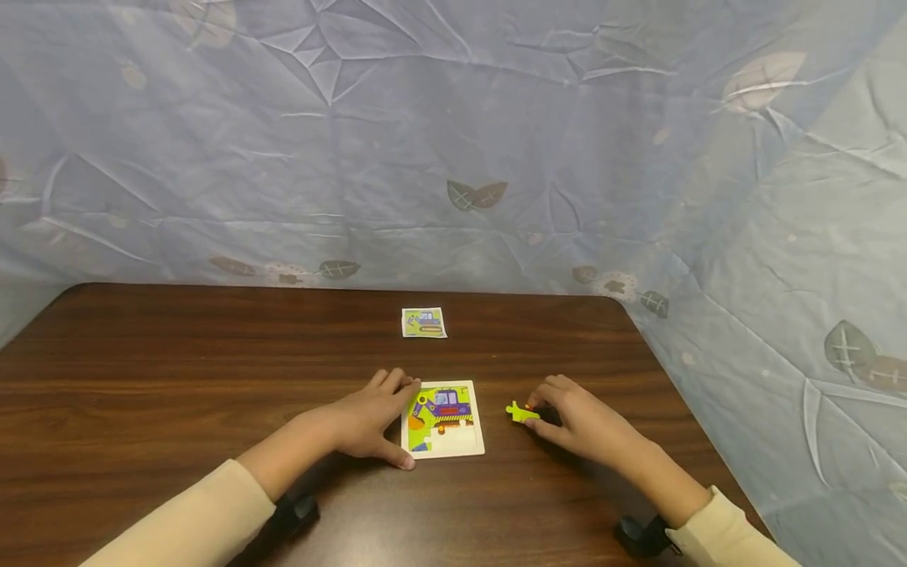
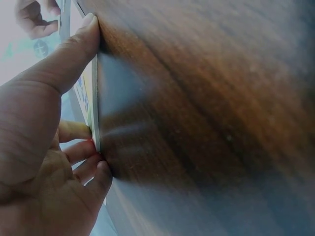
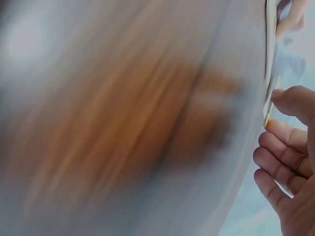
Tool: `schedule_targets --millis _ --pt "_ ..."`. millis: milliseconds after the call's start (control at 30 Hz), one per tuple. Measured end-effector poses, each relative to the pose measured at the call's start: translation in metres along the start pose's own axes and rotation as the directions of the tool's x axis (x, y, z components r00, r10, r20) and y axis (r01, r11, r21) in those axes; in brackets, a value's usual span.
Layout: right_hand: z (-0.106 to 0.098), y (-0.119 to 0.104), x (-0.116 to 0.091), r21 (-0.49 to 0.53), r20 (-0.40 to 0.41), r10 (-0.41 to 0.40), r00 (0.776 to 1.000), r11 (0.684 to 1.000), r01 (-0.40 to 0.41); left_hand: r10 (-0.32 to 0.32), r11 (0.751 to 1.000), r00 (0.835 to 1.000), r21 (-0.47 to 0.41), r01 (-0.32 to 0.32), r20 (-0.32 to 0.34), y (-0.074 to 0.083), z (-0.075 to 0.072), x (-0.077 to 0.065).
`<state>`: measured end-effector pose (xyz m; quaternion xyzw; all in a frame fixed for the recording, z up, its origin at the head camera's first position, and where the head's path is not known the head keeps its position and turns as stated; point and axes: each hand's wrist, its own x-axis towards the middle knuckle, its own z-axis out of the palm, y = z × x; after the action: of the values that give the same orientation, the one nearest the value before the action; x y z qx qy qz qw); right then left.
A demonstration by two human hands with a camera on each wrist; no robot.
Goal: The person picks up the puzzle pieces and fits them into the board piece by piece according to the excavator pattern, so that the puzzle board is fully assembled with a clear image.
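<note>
A square jigsaw puzzle in a white tray [image 1: 444, 452] lies on the table, showing a purple excavator on green with a bare white patch at lower right. My left hand [image 1: 372, 417] holds the tray by its left side, thumb at the near corner and fingers at the far corner. In the left wrist view, the fingertips [image 2: 101, 172] are right at the tray's edge. Right of the tray, my right hand [image 1: 581, 421] pinches a yellow-green jigsaw piece [image 1: 520, 413] between thumb and fingers; the piece appears edge-on in the right wrist view.
A small card [image 1: 423, 323] with the same excavator picture lies farther back on the dark wood table [image 1: 177, 362]. Grey-blue patterned cloth [image 1: 397, 142] hangs behind and to the right of the table. Dark straps and mounts [image 1: 641, 537] sit under both wrists.
</note>
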<state>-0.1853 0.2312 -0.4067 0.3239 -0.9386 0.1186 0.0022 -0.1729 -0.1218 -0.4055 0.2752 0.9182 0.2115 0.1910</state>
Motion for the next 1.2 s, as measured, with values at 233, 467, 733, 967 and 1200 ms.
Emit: schedule_targets --millis 233,467,733,967,1200 --pt "0.007 -0.044 0.022 0.065 0.062 -0.124 0.99 0.991 0.12 0.003 1.0 1.0 -0.007 -0.003 0.007 -0.001 0.002 0.0" --pt "0.014 -0.066 0.036 0.057 0.107 -0.164 0.981 0.986 0.159 0.014 1.0 1.0 -0.009 -0.014 -0.003 0.0 0.001 0.001" --pt "0.019 -0.078 0.042 0.023 0.093 -0.199 0.975 0.98 0.198 0.016 1.0 1.0 -0.009 -0.016 -0.006 0.001 -0.001 0.001" --pt "0.021 -0.085 0.044 0.018 0.069 -0.195 0.978 0.981 0.195 0.017 1.0 1.0 -0.009 -0.017 -0.019 0.001 -0.002 -0.001" --pt "0.022 -0.089 0.045 0.006 0.078 -0.19 0.979 0.982 0.19 0.019 1.0 1.0 -0.016 -0.019 -0.019 0.0 -0.002 -0.001"
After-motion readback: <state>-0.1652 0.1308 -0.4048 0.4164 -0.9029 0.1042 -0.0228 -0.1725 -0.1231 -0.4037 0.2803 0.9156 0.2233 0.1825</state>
